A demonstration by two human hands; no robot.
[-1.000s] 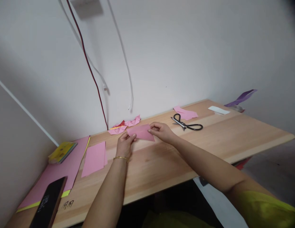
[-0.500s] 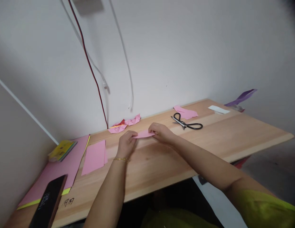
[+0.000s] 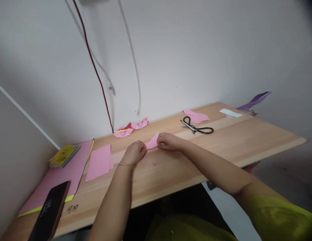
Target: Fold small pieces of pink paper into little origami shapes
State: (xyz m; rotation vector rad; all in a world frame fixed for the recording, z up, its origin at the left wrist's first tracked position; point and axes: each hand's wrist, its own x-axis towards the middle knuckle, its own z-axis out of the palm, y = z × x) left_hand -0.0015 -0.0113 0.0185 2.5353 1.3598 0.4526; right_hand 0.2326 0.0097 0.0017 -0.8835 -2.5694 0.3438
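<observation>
A small piece of pink paper (image 3: 152,142) is stretched between my two hands over the middle of the wooden table. My left hand (image 3: 134,152) pinches its left end, with the near edge turned up in a narrow fold. At the other end, my right hand (image 3: 168,142) has its fingers closed on the paper; the fingertips are partly hidden. Behind my left hand lie folded pink paper pieces (image 3: 123,133), one with red and yellow on it. Black-handled scissors (image 3: 193,127) rest beyond my right hand, with a thin white stick across them.
Cut pink sheets (image 3: 99,162) lie left of my hands. Further left are a large pink sheet (image 3: 62,177), a yellow packet (image 3: 64,155) and a phone (image 3: 49,212). Pink scraps (image 3: 196,115) and a white strip (image 3: 230,113) lie at the back right. Cables hang down the wall.
The paper between my hands has gone from a flat narrow strip to a taller shape with a raised flap. Both hands have shifted slightly, and the view has tilted a little.
</observation>
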